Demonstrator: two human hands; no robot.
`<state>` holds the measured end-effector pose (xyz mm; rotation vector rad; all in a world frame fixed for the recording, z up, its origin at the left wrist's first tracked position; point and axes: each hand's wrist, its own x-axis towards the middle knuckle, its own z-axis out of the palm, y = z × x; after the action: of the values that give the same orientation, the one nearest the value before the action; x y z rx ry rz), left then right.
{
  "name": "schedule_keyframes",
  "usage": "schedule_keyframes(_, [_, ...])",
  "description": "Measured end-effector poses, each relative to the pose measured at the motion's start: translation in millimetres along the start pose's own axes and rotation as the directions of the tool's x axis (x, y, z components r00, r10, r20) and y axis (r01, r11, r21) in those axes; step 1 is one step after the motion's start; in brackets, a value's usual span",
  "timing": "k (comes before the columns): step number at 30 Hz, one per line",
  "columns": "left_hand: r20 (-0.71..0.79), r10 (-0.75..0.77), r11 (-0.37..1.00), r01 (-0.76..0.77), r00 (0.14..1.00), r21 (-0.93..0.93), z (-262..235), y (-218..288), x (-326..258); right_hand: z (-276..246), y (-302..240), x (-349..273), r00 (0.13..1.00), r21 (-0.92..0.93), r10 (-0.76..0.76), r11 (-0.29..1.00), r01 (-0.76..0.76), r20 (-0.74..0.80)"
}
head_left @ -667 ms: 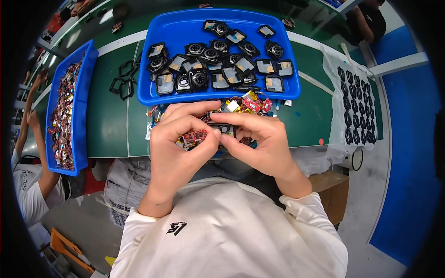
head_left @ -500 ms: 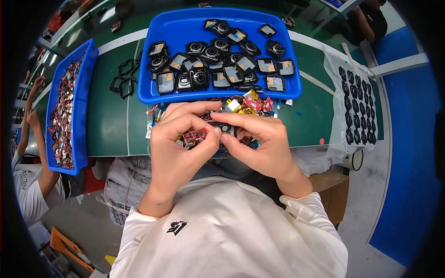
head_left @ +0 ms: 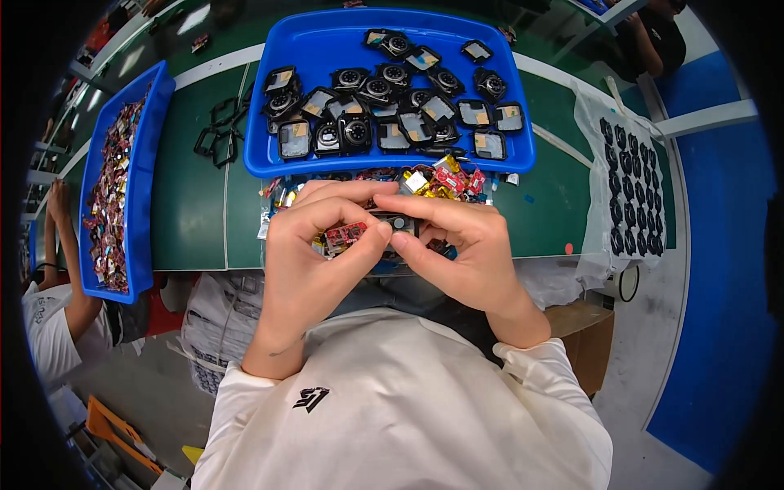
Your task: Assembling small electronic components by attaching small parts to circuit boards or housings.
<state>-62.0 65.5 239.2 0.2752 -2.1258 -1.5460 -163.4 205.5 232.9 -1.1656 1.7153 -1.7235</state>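
Note:
My left hand (head_left: 306,257) and my right hand (head_left: 469,253) meet in front of me, thumbs and fingers closed round a small black watch case (head_left: 402,223). A round grey button-like part shows on its face, between the fingertips. Fingers hide most of the case. Below and around the hands lies a pile of small electronic parts (head_left: 452,180), with red circuit boards, yellow-wrapped pieces and wires. One red board (head_left: 345,237) shows through the gap between my left thumb and forefinger, apparently lying in the pile.
Beyond the pile, a blue tray (head_left: 318,41) holds several black watch cases (head_left: 355,131). Left of it are empty black frames (head_left: 219,147) and a long blue bin (head_left: 147,180) of small parts. Rows of black pieces (head_left: 633,192) lie on white sheeting at right. A co-worker's arms (head_left: 65,237) are far left.
My hands stay almost in place round the watch case, with slight fingertip movement. The view has shifted a little. At far left, the co-worker's hands have come together.

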Motion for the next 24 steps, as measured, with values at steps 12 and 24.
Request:
schedule_keyframes(12, [-0.059,0.052,0.987,-0.043,0.997,0.156,6.1,3.9,-2.5,3.8,4.2,0.9,0.989,-0.094,-0.124,0.989,0.116,-0.084])
schedule_keyframes(24, [-0.171,0.11,0.987,-0.088,0.979,0.132,1.7,8.9,-13.3,6.7,9.6,1.1,0.969,0.126,0.033,0.992,-0.002,-0.244])
